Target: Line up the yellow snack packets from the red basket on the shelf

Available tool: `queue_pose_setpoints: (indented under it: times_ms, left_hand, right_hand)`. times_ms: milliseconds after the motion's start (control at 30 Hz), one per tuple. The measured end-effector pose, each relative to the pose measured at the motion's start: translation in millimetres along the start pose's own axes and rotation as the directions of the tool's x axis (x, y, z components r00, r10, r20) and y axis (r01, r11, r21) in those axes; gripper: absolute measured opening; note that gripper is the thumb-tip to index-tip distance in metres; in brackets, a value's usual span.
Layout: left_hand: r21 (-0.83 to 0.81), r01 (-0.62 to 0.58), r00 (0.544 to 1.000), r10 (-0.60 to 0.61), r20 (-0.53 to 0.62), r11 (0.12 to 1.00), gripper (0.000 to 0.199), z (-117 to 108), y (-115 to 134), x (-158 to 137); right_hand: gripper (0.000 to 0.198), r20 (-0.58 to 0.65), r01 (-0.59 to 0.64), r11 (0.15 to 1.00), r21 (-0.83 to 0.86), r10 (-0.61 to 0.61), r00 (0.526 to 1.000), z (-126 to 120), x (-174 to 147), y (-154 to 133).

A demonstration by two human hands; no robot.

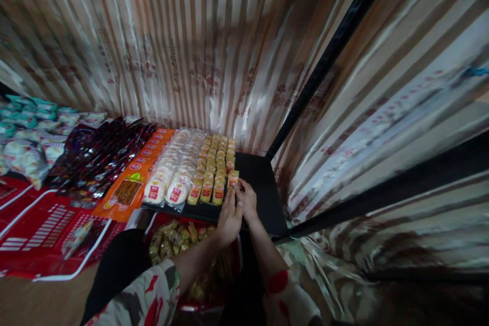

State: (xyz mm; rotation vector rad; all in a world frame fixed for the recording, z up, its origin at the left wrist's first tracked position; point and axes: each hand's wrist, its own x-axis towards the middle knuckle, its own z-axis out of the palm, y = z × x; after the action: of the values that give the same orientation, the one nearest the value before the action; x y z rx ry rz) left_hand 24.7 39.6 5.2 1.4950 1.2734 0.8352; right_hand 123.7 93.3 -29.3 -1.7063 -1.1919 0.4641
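Note:
My left hand (229, 218) and my right hand (247, 199) meet at the front of the rightmost row of small yellow snack packets (207, 187). Between their fingertips is the lower end of one yellow packet (233, 177) with a red and orange label. The fingers of both hands are closed together and partly cover this packet. Rows of the same packets stand to its left and behind it on a black shelf (263, 183). Beneath my forearms, a red basket (240, 257) holds more yellow packets, loosely piled.
Left of the yellow rows lie clear-wrapped white round snacks (178, 191), orange packs (124, 191), dark shiny packs (103, 150) and teal packets (28, 112). Another red basket (34, 229) stands lower left. A black upright post (324, 69) and striped sheeting (214, 35) bound the shelf.

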Motion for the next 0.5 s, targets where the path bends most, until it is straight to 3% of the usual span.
queue_pose_setpoints:
  times_ms: [233, 400, 500]
  left_hand:
    - [-0.037, -0.004, 1.000, 0.005, 0.013, 0.999, 0.056, 4.2, 3.4, 18.4]
    - [-0.036, -0.002, 1.000, 0.002, -0.012, 0.999, 0.056, 10.9, -7.6, 29.3]
    - [-0.075, -0.065, 0.998, 0.064, -0.016, 0.995, 0.052, 14.5, -22.4, 38.1]
  right_hand:
    - [0.043, 0.066, 0.008, 0.992, -0.123, 0.000, 0.998, 9.3, 17.7, -2.5]
    - [0.049, 0.075, 0.046, 0.999, 0.002, -0.046, 0.996, 18.5, 18.8, 8.3]
    - [0.048, 0.086, 0.075, 0.997, 0.030, -0.078, 0.993, 21.5, 18.9, 14.9]
